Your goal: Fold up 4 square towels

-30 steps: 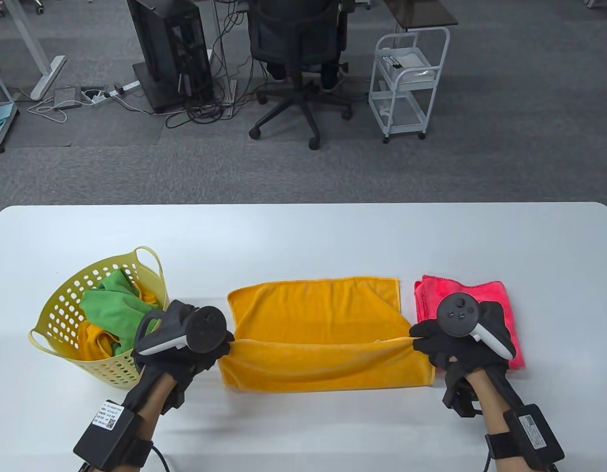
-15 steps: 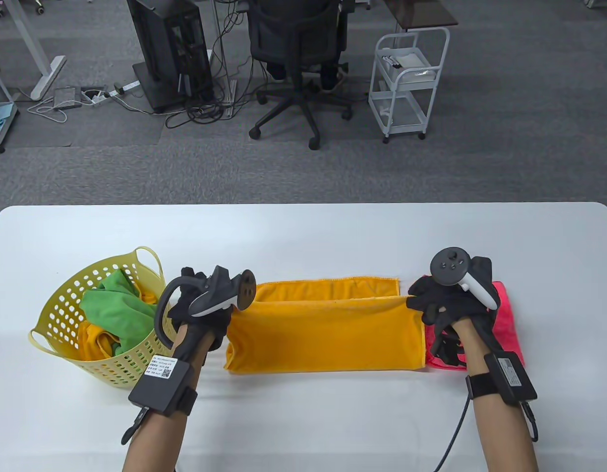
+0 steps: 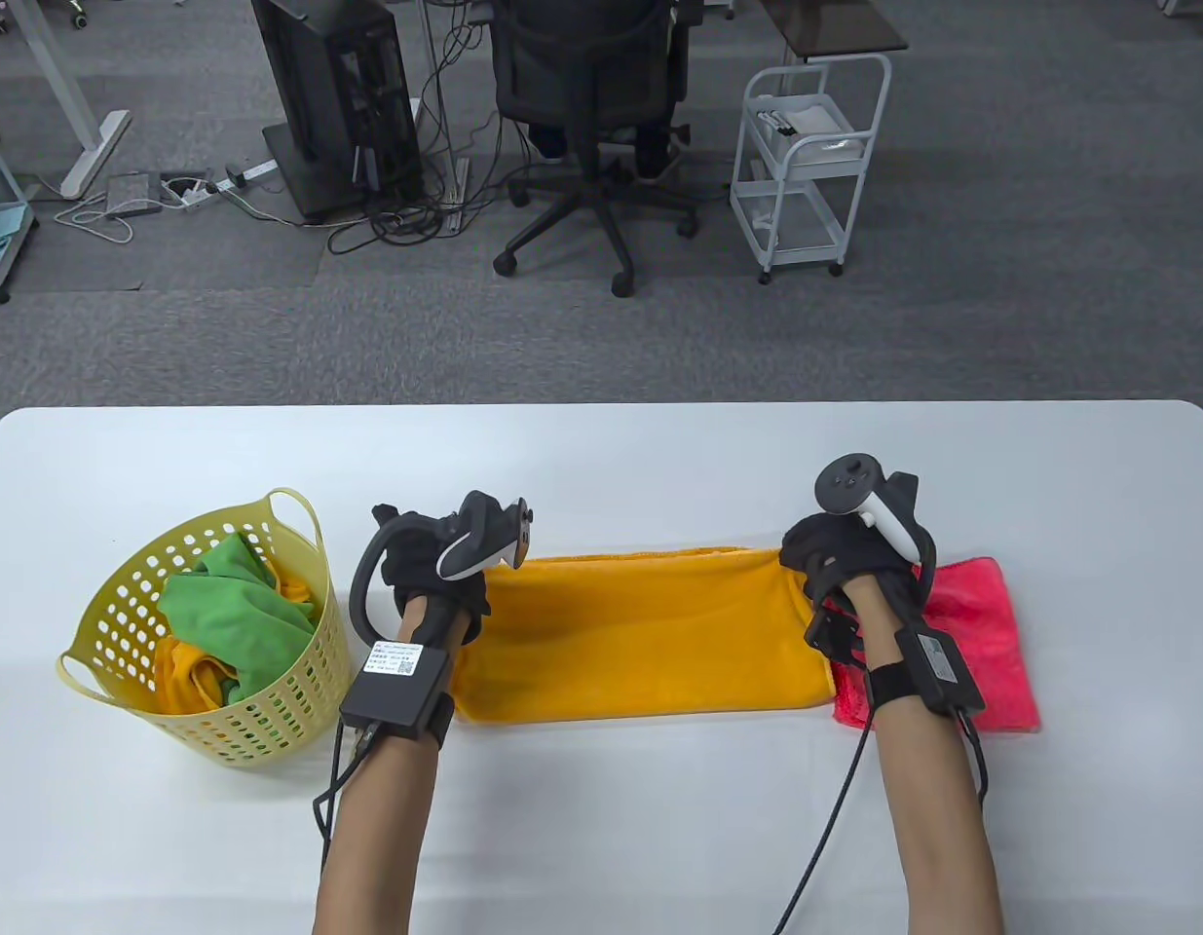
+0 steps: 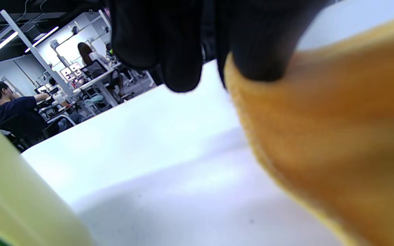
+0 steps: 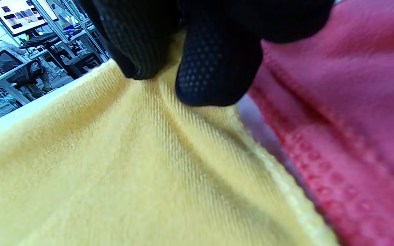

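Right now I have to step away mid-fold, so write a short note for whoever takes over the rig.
Left hand pinches the orange towel's far left corner; right hand pinches its far right corner.
The orange towel lies folded in half at table centre. Red towel lies folded, right of it. Basket on the left holds a green towel and another orange one.
Done: red towel, the orange towel's first fold.
Left: finish the orange towel, then the basket's towels.

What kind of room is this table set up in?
Probably an office or lab: a swivel office chair, a computer tower with loose floor cables, and a white rolling cart on grey carpet.
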### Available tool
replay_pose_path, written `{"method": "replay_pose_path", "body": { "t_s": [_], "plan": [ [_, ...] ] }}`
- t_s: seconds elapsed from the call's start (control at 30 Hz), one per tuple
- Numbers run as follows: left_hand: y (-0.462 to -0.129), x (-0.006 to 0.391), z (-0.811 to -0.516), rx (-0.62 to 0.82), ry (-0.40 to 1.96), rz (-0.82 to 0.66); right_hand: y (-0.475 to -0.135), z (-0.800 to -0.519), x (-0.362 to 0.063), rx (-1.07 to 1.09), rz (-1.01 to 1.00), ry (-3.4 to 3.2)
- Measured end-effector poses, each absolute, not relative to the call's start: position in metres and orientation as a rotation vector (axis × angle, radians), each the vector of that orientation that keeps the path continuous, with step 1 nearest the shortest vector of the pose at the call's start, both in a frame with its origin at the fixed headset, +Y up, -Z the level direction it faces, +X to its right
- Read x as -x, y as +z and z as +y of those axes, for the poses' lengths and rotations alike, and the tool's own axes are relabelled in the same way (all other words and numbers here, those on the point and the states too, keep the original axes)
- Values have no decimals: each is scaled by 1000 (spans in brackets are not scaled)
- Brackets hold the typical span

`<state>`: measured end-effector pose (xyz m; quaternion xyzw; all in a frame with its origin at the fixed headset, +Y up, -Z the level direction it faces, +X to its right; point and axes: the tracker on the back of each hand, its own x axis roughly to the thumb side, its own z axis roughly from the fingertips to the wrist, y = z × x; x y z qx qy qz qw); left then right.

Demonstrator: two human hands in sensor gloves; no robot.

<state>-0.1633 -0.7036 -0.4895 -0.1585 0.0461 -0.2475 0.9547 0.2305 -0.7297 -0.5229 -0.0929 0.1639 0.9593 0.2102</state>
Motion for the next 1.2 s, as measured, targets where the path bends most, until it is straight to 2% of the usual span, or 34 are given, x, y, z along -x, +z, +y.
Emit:
{"method": "replay_pose_path", "body": {
  "t_s": [0.13, 0.27, 0.33, 0.5, 0.67, 0.8, 0.9, 1.0, 1.1, 1.2],
  "plan": [
    [-499, 166, -716, 356, -494, 119, -528, -737, -229, 270, 473, 2665],
    [-503, 167, -723, 328, -486, 144, -529, -738, -227, 284, 448, 2652],
    [-503, 167, -724, 382, -444, 158, -527, -735, -229, 316, 385, 2662],
    [-485, 156, -696, 348, -333, 69, -517, -722, -237, 320, 380, 2658],
    [-438, 147, -664, 297, -213, -26, -502, -715, -241, 304, 473, 2657],
    [-387, 152, -657, 242, -170, -102, -491, -716, -240, 328, 496, 2662],
    [-357, 162, -666, 252, -134, -129, -487, -720, -235, 354, 537, 2669],
    [-336, 173, -684, 342, -111, -144, -486, -727, -227, 407, 567, 2688],
    [-326, 182, -704, 437, -139, -154, -488, -732, -220, 479, 538, 2738],
    [-324, 189, -716, 464, -153, -168, -492, -733, -213, 514, 562, 2811]
  ]
}}
